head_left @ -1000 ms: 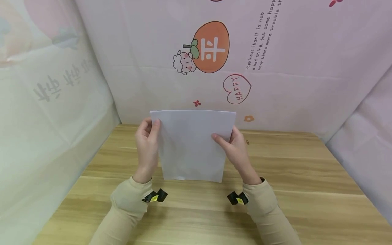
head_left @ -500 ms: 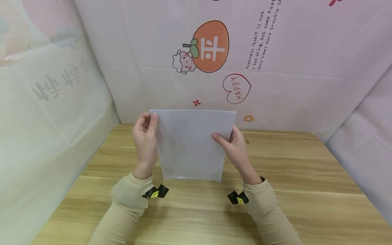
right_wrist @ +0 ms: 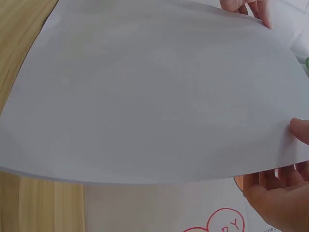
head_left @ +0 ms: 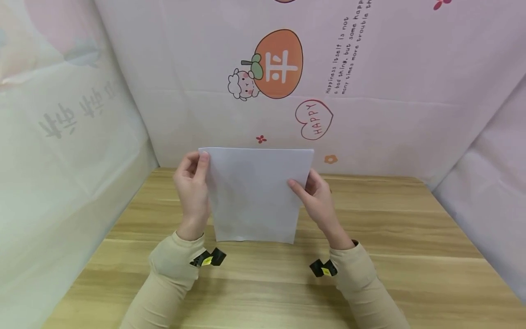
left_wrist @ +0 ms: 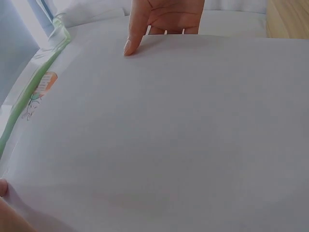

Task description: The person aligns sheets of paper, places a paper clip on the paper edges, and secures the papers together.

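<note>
A blank white sheet of paper [head_left: 255, 196] stands tilted up before me in the head view. My left hand [head_left: 192, 187] pinches its upper left corner, thumb on the near face and fingers curled behind. On the opposite edge, a little lower, my right hand [head_left: 319, 201] grips the paper the same way. The left wrist view is mostly filled by the paper [left_wrist: 159, 135], with my right hand [left_wrist: 166, 17] at its top edge. In the right wrist view, my right thumb [right_wrist: 300, 129] lies on the paper's face while the fingers [right_wrist: 270, 186] pass behind it.
Below is a wood-grain table [head_left: 255, 283]. A white printed cloth [head_left: 197, 109] rises behind it, and similar cloth hangs on both sides. A small paper clip [head_left: 330, 191] lies beside my right hand, partly hidden. Each wrist carries a small black camera [head_left: 322, 268].
My left hand has slid up the edge to the paper's corner. My right thumb has shifted slightly toward the right edge. The paper stays almost where it was.
</note>
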Motion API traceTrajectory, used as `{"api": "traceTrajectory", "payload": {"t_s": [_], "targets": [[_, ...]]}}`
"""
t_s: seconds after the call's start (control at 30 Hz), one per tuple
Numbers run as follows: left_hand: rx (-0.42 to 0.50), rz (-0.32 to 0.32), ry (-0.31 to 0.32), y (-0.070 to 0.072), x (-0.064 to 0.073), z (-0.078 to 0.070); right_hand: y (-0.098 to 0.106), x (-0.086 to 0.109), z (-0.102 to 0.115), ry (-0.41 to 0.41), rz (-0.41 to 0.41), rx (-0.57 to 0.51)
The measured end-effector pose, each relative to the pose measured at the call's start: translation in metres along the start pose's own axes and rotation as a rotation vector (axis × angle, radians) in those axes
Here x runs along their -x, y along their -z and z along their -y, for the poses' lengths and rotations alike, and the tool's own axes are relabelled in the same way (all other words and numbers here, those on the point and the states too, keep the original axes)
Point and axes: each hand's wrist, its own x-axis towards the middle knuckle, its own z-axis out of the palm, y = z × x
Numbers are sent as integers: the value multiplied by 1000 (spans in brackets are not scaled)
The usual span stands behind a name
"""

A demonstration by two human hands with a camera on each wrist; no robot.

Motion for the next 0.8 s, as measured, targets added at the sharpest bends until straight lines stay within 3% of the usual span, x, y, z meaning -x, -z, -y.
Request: {"api": "traceTrajectory", "payload": {"t_s": [0.3, 0.5, 0.7, 0.8], "targets": [[42, -22, 7, -1, 0, -1, 9, 5, -9, 23, -23, 22], [32, -17, 1, -1, 1, 1, 18, 11, -14, 33, 1, 45], [50, -24, 6, -2, 1, 1, 22, 16, -4, 26, 31, 90], [59, -31, 9, -3, 2, 0, 25, 16, -12, 14, 60, 113]]}}
